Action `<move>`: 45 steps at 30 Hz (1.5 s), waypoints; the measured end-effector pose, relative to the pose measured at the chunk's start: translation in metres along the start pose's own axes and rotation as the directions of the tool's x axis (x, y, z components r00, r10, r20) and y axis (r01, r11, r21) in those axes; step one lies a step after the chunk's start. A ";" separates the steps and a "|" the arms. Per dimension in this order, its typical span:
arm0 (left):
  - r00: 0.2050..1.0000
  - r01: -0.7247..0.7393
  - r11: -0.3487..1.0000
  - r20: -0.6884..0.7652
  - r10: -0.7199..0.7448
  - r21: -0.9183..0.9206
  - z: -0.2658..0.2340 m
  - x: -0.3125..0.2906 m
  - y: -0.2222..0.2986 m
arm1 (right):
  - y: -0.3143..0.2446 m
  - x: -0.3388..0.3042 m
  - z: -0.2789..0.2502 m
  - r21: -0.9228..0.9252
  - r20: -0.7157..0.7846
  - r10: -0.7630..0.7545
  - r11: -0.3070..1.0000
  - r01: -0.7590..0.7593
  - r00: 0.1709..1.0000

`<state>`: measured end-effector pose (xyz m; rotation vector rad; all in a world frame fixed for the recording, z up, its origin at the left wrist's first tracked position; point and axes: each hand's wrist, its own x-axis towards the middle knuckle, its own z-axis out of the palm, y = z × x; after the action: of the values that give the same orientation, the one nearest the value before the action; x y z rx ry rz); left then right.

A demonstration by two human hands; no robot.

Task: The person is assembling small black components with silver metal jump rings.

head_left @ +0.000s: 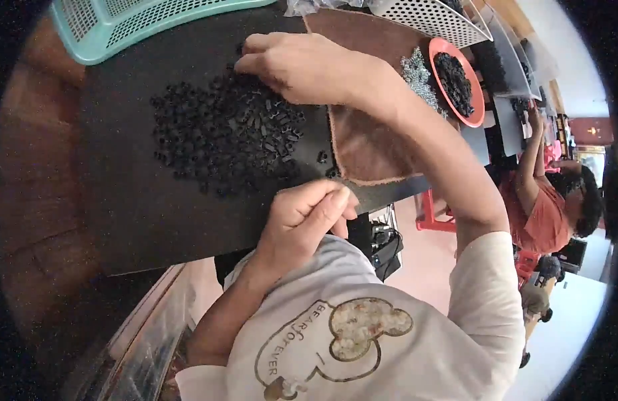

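Pale light washes out the wall (pixel 576 83) on my right; my table (pixel 122 214) dims leftward, and straight lines bend toward the blackened borders.

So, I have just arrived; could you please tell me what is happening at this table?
A person's right hand is bent down at the far edge of a pile of small black parts on a dark table; I cannot tell whether it grips one. The left hand is curled closed by the table's near edge, and nothing can be seen in it. To the right, small silver parts lie beside an orange dish of black pieces.
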<state>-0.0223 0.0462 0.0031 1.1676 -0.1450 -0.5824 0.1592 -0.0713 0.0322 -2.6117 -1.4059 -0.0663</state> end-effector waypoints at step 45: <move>0.968 -0.177 0.960 -0.213 0.131 -0.215 0.008 -0.015 -0.003 | -0.113 -0.139 -0.016 0.348 -0.499 0.186 0.937 -0.001 0.847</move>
<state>-0.0389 0.0462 0.0064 0.9688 0.0025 -0.3326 -0.0106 -0.1275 0.0462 -2.1430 -0.9875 -0.4521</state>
